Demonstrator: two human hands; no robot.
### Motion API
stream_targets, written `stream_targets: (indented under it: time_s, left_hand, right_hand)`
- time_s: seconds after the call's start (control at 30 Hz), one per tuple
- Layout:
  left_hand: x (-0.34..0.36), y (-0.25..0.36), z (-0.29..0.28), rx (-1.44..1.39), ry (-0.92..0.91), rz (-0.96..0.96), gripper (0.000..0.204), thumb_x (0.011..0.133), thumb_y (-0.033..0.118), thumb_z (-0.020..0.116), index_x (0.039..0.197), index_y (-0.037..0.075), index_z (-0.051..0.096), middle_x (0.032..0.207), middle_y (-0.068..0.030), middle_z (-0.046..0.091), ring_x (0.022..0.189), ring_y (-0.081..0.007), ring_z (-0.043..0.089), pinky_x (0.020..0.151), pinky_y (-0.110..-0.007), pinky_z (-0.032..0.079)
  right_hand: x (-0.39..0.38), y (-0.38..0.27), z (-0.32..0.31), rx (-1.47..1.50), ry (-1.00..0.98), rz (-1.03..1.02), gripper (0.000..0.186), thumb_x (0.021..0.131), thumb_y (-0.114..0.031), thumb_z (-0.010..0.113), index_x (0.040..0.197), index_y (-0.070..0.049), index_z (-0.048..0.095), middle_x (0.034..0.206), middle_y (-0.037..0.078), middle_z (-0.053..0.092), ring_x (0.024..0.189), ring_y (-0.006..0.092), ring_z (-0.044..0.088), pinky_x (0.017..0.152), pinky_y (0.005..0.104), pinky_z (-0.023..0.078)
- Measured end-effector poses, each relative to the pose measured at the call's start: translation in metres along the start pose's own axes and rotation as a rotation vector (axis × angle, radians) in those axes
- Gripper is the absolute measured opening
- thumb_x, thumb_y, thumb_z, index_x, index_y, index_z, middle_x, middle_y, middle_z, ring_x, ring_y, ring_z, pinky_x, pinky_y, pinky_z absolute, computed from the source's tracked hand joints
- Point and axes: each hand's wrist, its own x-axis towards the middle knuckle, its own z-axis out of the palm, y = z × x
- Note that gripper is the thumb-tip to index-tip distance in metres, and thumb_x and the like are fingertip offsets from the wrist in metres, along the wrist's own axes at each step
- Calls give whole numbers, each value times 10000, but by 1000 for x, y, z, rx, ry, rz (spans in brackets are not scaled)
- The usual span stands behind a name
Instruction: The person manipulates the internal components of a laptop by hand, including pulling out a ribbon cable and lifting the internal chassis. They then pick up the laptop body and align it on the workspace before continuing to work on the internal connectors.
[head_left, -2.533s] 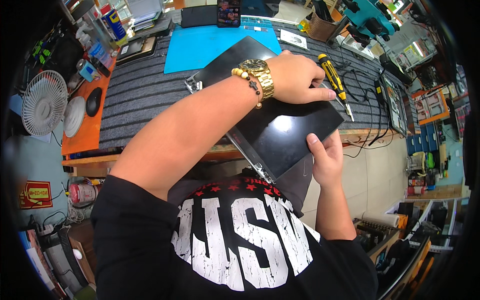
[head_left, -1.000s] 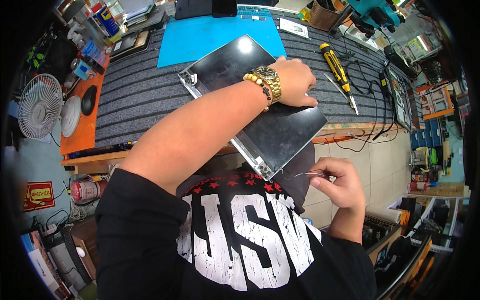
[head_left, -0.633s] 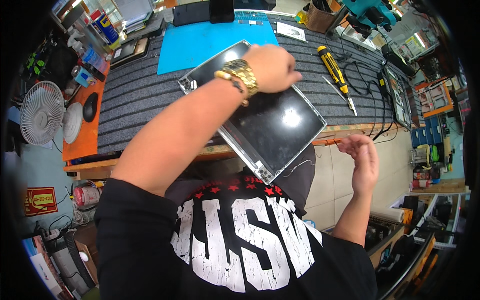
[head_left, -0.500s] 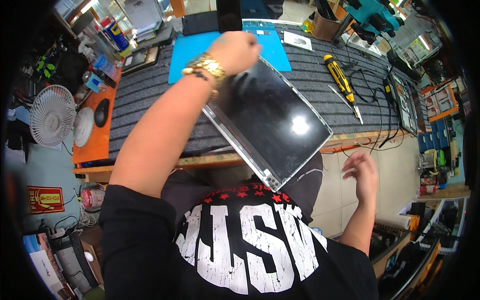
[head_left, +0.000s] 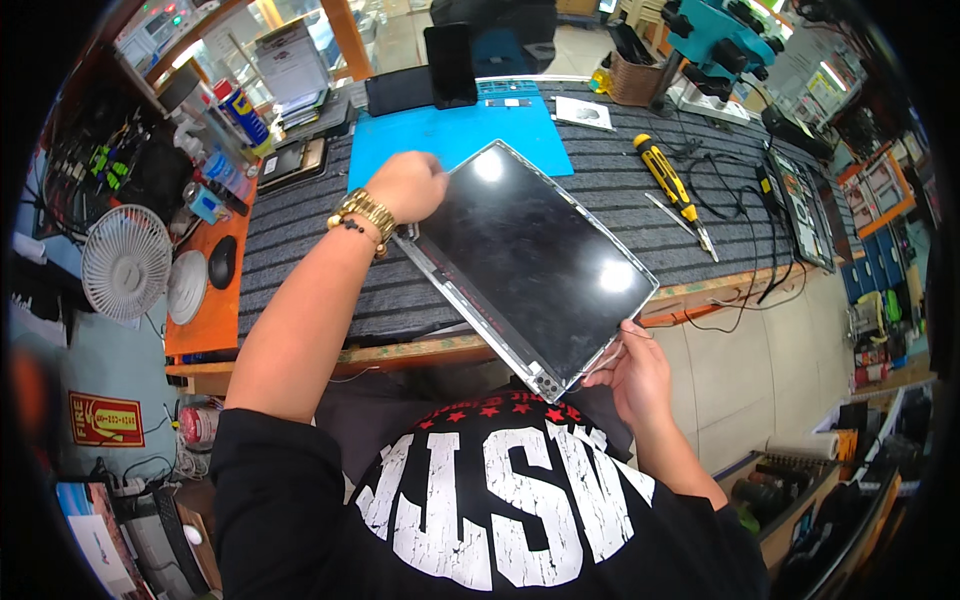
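Observation:
A laptop screen (head_left: 545, 255), a black panel in a silver lid with bare edges and hinge mounts, lies tilted across the table's front edge, its near corner over my lap. My right hand (head_left: 642, 378) grips its lower right edge, thumb by the corner and fingers underneath. At the upper left edge of the screen is my left hand (head_left: 405, 187), closed with fingers curled; whether anything is pinched in them is hidden. A gold watch and a beaded bracelet circle that wrist.
A blue mat (head_left: 470, 130) lies behind the screen, with dark phones at its back. To the right are a yellow-black screwdriver (head_left: 665, 178), cables and an opened laptop base (head_left: 800, 210). A white fan (head_left: 125, 262), a mouse (head_left: 222, 262) and spray cans (head_left: 240, 115) stand left.
My left hand has come down and left from the screen's top corner. My right hand has moved in from the right and taken hold of the lower right edge.

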Motion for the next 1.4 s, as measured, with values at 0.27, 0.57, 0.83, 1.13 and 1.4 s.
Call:
stream_targets:
  time_s: [0.27, 0.57, 0.83, 1.13, 1.4]
  left_hand:
    - [-5, -8, -2, -109, -10, -119, 570, 1054, 483, 606, 1149, -49, 786, 1124, -281, 787, 1084, -438, 749, 984, -484, 570]
    - [-11, -13, -3, -239, 23, -165, 635, 1066, 523, 575, 1201, -65, 772, 1157, -290, 780, 1131, -437, 742, 1023, -476, 552]
    - [-48, -47, -24, -894, -181, -64, 243, 1117, 275, 647, 1042, 50, 695, 819, 28, 652, 693, -75, 620, 606, -271, 535]
    - [-134, -50, -28, -1144, -34, -74, 238, 1106, 242, 691, 1088, 6, 666, 788, 1, 662, 623, -92, 647, 535, -270, 559]
    - [-158, -77, -5, -1079, 80, -246, 204, 1111, 230, 681, 1072, 29, 668, 791, 4, 687, 621, -78, 660, 527, -246, 551]
  right_hand:
    - [0, -16, 22, -31, 82, -51, 241, 1131, -255, 622, 997, -55, 643, 839, 145, 760, 658, 255, 777, 521, 362, 645]
    - [25, -28, 40, 58, 86, -237, 140, 1130, -161, 615, 1220, -73, 677, 886, 2, 720, 639, 107, 692, 543, 265, 593]
    - [54, -63, 2, 4, -65, -316, 279, 1126, -117, 606, 1363, 10, 681, 1305, 141, 762, 1162, 243, 750, 1017, 399, 607]
    - [99, -113, 26, -245, -198, -81, 282, 1128, -142, 604, 1344, 33, 658, 1237, 119, 778, 1053, 197, 784, 915, 338, 650]
    - [159, -116, 70, -709, -98, -45, 268, 1105, -202, 639, 1312, -41, 698, 862, -29, 672, 646, 76, 635, 511, 254, 502]
